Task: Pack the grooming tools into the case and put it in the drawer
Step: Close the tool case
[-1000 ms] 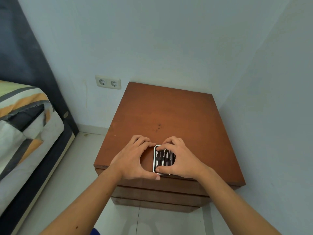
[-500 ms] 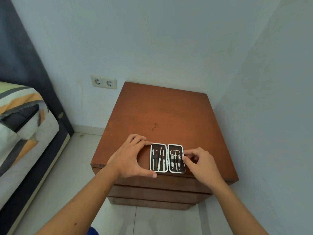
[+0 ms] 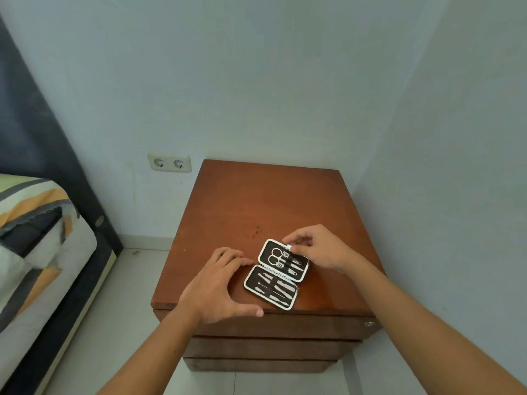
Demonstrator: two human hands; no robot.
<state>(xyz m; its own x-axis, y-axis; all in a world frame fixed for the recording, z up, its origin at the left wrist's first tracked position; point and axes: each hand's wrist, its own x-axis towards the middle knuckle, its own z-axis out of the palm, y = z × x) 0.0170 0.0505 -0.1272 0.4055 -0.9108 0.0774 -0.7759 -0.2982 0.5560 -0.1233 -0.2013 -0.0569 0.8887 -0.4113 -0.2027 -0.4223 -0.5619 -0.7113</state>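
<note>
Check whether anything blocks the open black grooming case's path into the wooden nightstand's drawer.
The drawer fronts below the black grooming case look pushed in, so a drawer must be opened first. The case lies open on the nightstand top, right hand at its far edge, left hand beside it.

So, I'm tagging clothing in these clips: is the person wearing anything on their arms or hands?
Nothing shows. Both forearms are bare up to the picture's edge, with no sleeves in view. The left hand and right hand have no gloves, and no rings, watch or bracelets are visible.
</note>
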